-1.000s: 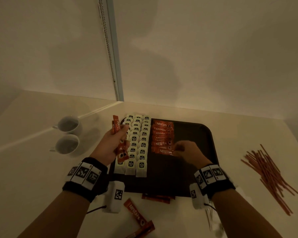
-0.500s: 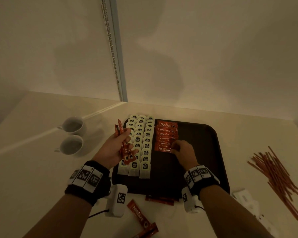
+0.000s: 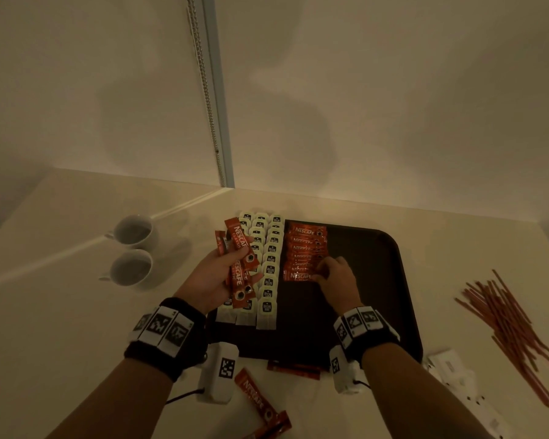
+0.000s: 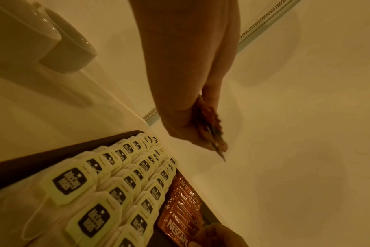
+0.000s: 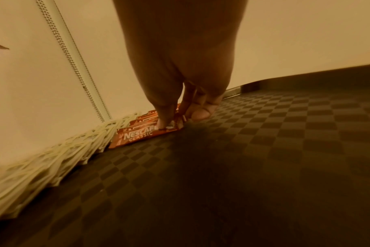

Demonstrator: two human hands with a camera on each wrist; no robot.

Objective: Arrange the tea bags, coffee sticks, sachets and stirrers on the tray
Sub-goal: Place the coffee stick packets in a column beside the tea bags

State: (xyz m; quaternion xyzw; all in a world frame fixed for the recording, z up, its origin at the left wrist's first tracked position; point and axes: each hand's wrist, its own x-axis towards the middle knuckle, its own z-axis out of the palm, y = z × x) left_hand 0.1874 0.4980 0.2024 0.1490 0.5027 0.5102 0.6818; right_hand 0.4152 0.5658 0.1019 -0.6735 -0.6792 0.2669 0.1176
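Item: dark rectangular plastic tray (image 3: 377,280) on the pale counter (image 3: 61,312).

Contents, from 9 o'clock: three columns of cream paper-tagged tea bags (image 3: 268,270), running 12 to 6 o'clock. Beside them, a single overlapping column of red foil coffee sticks (image 3: 301,251), each stick's long axis lying 9 to 3 o'clock. The tray's 3 o'clock half is bare.

Right hand (image 3: 338,280): fingers (image 5: 165,115) curled down onto the 3 o'clock end of the nearest red stick (image 5: 142,136), thumb pressing its top, apparently seating it at the column's 6 o'clock end.

Left hand (image 3: 217,274): raised over the tea bags, at 9 o'clock of the column; fingers closed around a fanned bundle of spare red coffee sticks (image 3: 240,258), long axes roughly 12 to 6 o'clock.

Off tray: loose red coffee sticks (image 3: 260,403) on the counter at 6 o'clock; a heap of thin reddish stirrers (image 3: 507,324) at 3 o'clock; white sachets (image 3: 450,365) at 4 o'clock; two white cups (image 3: 133,248) at 9 o'clock.

Judgement: the next stick lies at 9 o'clock of the right fingers, nearer the left hand, and needs a quarter turn to match the column.
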